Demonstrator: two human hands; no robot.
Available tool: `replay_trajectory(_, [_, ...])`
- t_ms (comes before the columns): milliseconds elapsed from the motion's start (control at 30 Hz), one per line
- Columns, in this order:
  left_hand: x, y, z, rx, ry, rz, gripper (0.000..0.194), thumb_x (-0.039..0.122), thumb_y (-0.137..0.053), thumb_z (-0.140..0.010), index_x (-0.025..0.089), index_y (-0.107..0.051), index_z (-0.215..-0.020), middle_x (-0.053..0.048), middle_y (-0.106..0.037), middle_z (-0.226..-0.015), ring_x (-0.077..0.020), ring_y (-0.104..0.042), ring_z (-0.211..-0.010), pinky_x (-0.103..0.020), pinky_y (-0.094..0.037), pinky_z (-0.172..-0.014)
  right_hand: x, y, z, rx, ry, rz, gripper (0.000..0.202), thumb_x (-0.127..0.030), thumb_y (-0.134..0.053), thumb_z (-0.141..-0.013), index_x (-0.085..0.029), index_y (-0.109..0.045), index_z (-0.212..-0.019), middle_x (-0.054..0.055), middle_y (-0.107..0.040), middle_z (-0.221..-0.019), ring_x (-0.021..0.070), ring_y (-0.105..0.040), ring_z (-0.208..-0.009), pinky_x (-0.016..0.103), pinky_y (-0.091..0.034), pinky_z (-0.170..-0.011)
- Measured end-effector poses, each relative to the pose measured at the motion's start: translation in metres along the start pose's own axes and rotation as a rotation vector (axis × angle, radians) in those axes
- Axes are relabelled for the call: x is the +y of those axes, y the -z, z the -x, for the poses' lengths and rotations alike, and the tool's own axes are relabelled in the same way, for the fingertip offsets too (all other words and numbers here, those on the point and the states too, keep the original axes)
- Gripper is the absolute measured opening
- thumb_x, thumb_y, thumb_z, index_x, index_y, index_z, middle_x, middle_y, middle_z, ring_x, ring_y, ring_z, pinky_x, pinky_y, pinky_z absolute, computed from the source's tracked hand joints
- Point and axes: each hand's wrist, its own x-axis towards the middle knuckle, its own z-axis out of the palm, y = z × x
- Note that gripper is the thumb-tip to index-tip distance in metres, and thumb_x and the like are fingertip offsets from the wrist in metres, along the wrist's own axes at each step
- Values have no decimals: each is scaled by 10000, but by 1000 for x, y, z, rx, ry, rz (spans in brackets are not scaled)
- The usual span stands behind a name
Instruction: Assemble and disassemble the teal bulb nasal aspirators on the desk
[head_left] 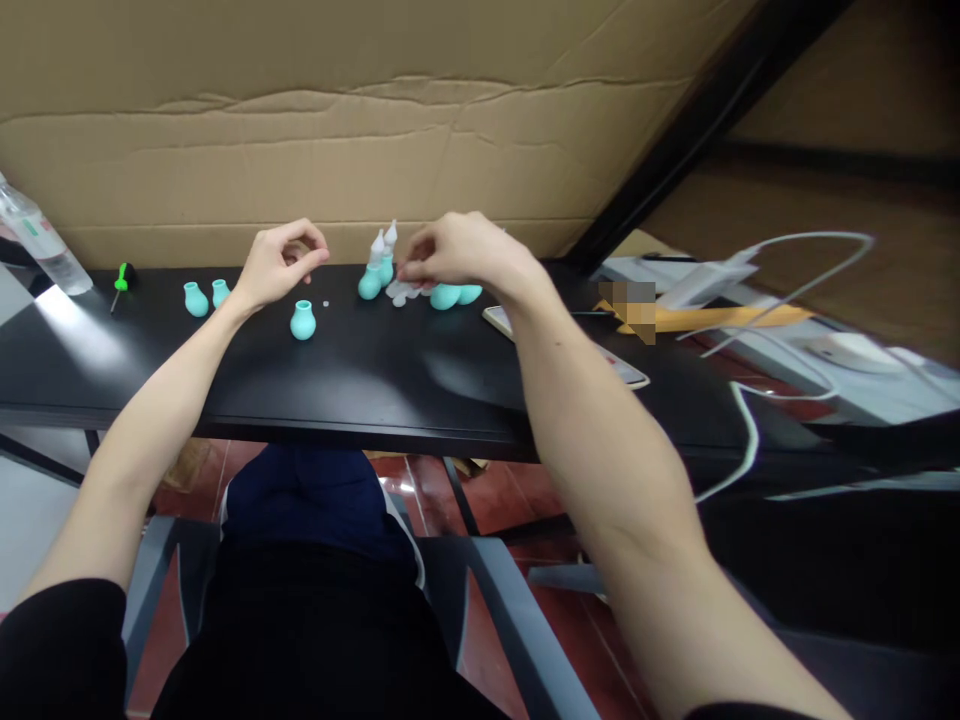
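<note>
My left hand [286, 262] hovers over the black table, its thumb and fingers curled toward each other; whatever it may hold is too small to see. Below it stands an open-topped teal bulb [303, 321], with a tiny pale piece [325, 304] to its right. My right hand [442, 250] reaches down, fingers pinched, at a cluster of small translucent pieces [400, 293]; its grip is hidden. Left of that hand are two teal bulbs with clear tips [370, 282]. More teal bulbs [445, 297] lie beneath the right hand. Two open teal bulbs [196, 299] stand left of my left wrist.
A plastic bottle [46, 245] and a green-and-black screwdriver [121, 281] are at the left. A phone [626, 372] lies partly under my right forearm. White cables [750, 430] and a yellow-orange object [720, 318] are at the right. Cardboard [300, 170] rises behind the table [360, 390].
</note>
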Motion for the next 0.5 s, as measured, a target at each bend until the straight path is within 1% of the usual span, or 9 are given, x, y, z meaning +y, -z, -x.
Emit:
replay_trajectory(67, [4,-1,0,-51,-6,13,463,677,-893,-1016,234,-793,-1104,-36,-856,-905,-174,-804,-750,-317,-664,-753,-6,-2,3,33,80,-283,198,-395,-954,-973,-202,-925,-1005,111,-895,-883,350,-913,-936,556,-799,-1025])
replay_trajectory(100, [6,-2,-1,-71,-12,8,497,701,-902,-1009,232,-799,-1138,-49,-873,-943,-183,-822,-792,-322,-672,-776,-10,-4,4,56,101,-406,237,-434,-958,-970,-208,-918,-1030,125,-904,-922,353,-909,-946,577,-803,-1027])
replay_trajectory(133, [7,-3,-1,-87,-20,-3,529,725,-911,-1002,231,-804,-1156,-60,-884,-971,-193,-837,-830,-328,-677,-794,-16,-8,4,82,112,-504,251,-445,-963,-961,-216,-909,-1049,134,-909,-956,355,-906,-965,591,-804,-1037])
replay_trajectory(200, [10,-5,-2,-99,-35,-29,565,763,-919,-992,231,-814,-1150,-68,-896,-1007,-210,-855,-883,-337,-684,-817,-30,-17,5,131,110,-626,251,-421,-974,-940,-232,-888,-1082,131,-911,-1001,350,-905,-1017,594,-800,-1068])
replay_trajectory(267, [13,-7,-4,-86,-45,-50,563,772,-922,-992,233,-822,-1118,-61,-900,-1022,-217,-856,-902,-347,-690,-834,-43,-25,6,161,102,-677,260,-393,-978,-927,-242,-872,-1110,114,-908,-1023,344,-909,-1070,578,-796,-1083])
replay_trajectory(333, [15,-7,-5,-63,-49,-63,532,750,-921,-1003,234,-831,-1095,-56,-906,-1032,-221,-850,-910,-358,-694,-853,-52,-31,8,178,96,-700,282,-403,-981,-931,-250,-866,-1139,101,-913,-1055,343,-912,-1112,561,-793,-1086])
replay_trajectory(400, [16,-6,-6,-40,-54,-74,491,713,-906,-1024,232,-847,-1098,-60,-912,-1039,-224,-843,-911,-367,-692,-867,-56,-35,9,190,91,-722,343,-456,-1000,-938,-263,-867,-1189,93,-928,-1101,344,-914,-1144,550,-792,-1080])
replay_trajectory(500, [17,-4,-4,-10,-59,-93,446,669,-880,-1046,229,-875,-1118,-72,-924,-1053,-231,-839,-914,-376,-686,-875,-54,-38,10,191,95,-753,440,-549,-1042,-928,-276,-868,-1227,91,-937,-1126,344,-920,-1166,529,-794,-1062])
